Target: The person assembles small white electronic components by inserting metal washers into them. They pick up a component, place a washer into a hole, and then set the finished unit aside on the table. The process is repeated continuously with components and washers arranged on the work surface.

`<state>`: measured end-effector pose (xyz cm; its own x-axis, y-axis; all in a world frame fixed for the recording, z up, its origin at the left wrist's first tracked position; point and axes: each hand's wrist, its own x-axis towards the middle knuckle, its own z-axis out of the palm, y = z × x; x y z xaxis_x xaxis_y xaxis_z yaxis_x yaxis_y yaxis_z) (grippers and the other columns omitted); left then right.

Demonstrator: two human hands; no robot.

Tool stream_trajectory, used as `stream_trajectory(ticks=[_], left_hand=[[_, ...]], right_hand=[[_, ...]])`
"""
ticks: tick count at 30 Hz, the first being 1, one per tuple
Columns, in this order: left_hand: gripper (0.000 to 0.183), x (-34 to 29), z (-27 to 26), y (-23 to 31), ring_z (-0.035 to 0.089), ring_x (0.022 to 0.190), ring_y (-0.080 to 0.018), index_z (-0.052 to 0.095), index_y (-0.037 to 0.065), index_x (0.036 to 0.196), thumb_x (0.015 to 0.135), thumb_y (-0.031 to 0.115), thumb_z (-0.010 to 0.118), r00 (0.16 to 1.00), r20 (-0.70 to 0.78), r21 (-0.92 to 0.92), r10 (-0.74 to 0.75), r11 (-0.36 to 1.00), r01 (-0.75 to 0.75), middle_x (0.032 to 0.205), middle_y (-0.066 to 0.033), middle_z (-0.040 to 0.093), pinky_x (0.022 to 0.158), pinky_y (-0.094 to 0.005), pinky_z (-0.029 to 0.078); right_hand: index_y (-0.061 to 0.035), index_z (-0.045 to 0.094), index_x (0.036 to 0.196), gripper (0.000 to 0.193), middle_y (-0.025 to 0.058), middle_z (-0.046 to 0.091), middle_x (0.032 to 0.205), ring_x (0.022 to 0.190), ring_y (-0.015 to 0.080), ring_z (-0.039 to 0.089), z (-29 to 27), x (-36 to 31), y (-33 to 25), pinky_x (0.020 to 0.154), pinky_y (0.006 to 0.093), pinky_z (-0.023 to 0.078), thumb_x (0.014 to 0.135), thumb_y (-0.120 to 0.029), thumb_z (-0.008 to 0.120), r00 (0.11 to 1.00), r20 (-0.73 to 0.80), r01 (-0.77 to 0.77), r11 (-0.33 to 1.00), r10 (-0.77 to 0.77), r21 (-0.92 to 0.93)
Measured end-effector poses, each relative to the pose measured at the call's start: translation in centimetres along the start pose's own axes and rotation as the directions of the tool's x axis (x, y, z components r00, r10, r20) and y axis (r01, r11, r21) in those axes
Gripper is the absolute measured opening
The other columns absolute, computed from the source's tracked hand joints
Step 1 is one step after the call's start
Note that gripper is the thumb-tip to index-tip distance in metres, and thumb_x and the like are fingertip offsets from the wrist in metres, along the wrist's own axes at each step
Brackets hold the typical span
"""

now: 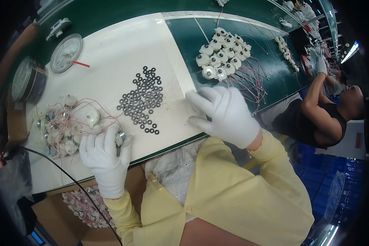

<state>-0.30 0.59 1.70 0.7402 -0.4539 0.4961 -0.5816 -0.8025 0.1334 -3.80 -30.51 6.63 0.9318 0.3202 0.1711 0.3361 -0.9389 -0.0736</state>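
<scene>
My left hand (104,158), in a white glove, is closed on a small motor (120,138) with a silvery end that shows between thumb and forefinger. Just beyond it lies a tangled pile of white motors (61,131) with pink wires. My right hand (227,117), also gloved, hovers at the seam between white sheet and green tabletop. Its thumb and forefinger stand apart; a pale shape between them is too faint to name. Black rubber rings (145,96) lie scattered between both hands. Past my right hand sits a group of white motors (223,53), black rings on their tops, wires trailing right.
A round tub (28,80) and a clear lid (66,53) with a red stick stand at the left. Under the table edge, a cardboard box (57,211) holds many wired parts. A black cable (69,176) crosses the front left. A co-worker (326,106) works at the right.
</scene>
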Motion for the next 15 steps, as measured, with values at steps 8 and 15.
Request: stream_trajectory(ticks=[8, 15], left_hand=[[0.052, -0.1, 0.2, -0.3, 0.059, 0.086, -0.0282, 0.067, 0.010, 0.125, 0.078, 0.020, 0.086, 0.999, -0.010, 0.024, 0.045, 0.999, -0.045, 0.093, -0.0040, 0.064, 0.092, -0.0479, 0.050], [0.051, 0.0, 0.3, -0.2, 0.061, 0.090, -0.0291, 0.067, 0.010, 0.124, 0.078, 0.021, 0.087, 0.999, -0.011, 0.032, 0.041, 0.999, -0.040, 0.094, -0.0038, 0.065, 0.094, -0.0484, 0.050]], right_hand=[[-0.0116, 0.074, 0.107, 0.026, 0.0102, 0.069, 0.087, 0.078, 0.0326, 0.071, -2.2, -0.5, 4.5, 0.067, 0.0434, 0.056, 0.085, -0.024, 0.077, 0.993, -0.059, -0.089, 0.981, 0.100, 0.173], [-0.0127, 0.076, 0.117, 0.029, 0.0137, 0.073, 0.101, 0.091, 0.0365, 0.071, -5.2, 1.7, 22.3, 0.082, 0.0456, 0.057, 0.089, -0.020, 0.074, 0.932, -0.133, -0.357, 0.915, 0.337, -0.188]])
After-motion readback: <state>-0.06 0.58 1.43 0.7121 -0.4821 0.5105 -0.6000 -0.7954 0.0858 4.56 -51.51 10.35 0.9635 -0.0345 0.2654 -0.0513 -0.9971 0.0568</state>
